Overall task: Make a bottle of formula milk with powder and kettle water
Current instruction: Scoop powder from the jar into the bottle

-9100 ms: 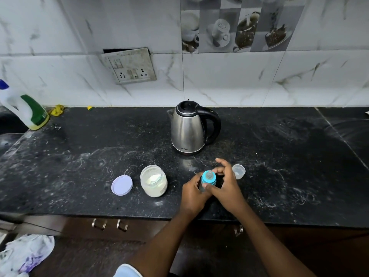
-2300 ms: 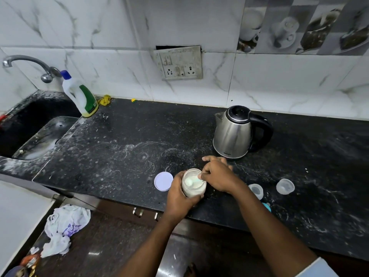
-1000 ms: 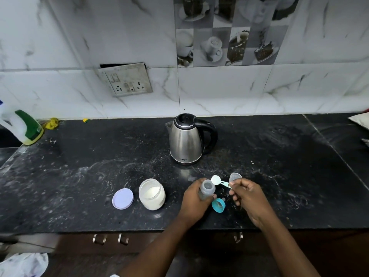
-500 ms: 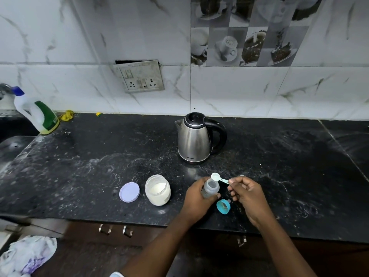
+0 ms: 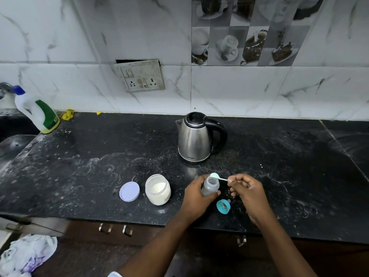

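Two hands meet at the counter's front: the left hand [image 5: 196,193] grips the upright bottle [image 5: 210,185], while the right hand [image 5: 246,189] pinches the scoop [image 5: 216,176] by its handle. Scoop bowl sits over the bottle's open mouth, handle lying sideways toward the right.

home kitchen | black stone counter [image 5: 99,160] | kettle [image 5: 196,138] | marble-tiled wall [image 5: 259,92]

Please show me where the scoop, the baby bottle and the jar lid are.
scoop [image 5: 214,175], head view, on its bowl.
baby bottle [image 5: 212,185], head view, on its clear body.
jar lid [image 5: 129,191], head view, on its middle.
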A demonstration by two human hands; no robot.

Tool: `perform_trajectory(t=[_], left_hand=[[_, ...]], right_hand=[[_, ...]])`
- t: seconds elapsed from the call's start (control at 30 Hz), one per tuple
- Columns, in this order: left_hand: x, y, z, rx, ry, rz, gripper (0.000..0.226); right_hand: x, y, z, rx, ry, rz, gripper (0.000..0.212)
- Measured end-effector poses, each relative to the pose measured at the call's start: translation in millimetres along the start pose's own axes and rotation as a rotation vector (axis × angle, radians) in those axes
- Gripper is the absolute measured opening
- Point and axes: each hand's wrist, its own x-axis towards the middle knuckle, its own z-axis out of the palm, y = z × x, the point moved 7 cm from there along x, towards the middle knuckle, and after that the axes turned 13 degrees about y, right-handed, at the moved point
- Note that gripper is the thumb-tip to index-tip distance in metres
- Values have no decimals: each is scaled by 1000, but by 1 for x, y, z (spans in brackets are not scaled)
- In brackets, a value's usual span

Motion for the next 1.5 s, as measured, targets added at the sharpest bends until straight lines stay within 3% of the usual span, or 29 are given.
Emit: perform_trajectory(t=[0.97,1.3,1.5], left_hand=[[-3,-4,-4,26,-1,-10,50],[-8,-25,0,43,-24,-77,48],[-10,-31,1,52,-24,-100,48]], right_hand=[[-1,3,-3,-24,-20,-14,10],[3,12,-6,66,47,131,14],[5,7,4,25,-26,162,14]])
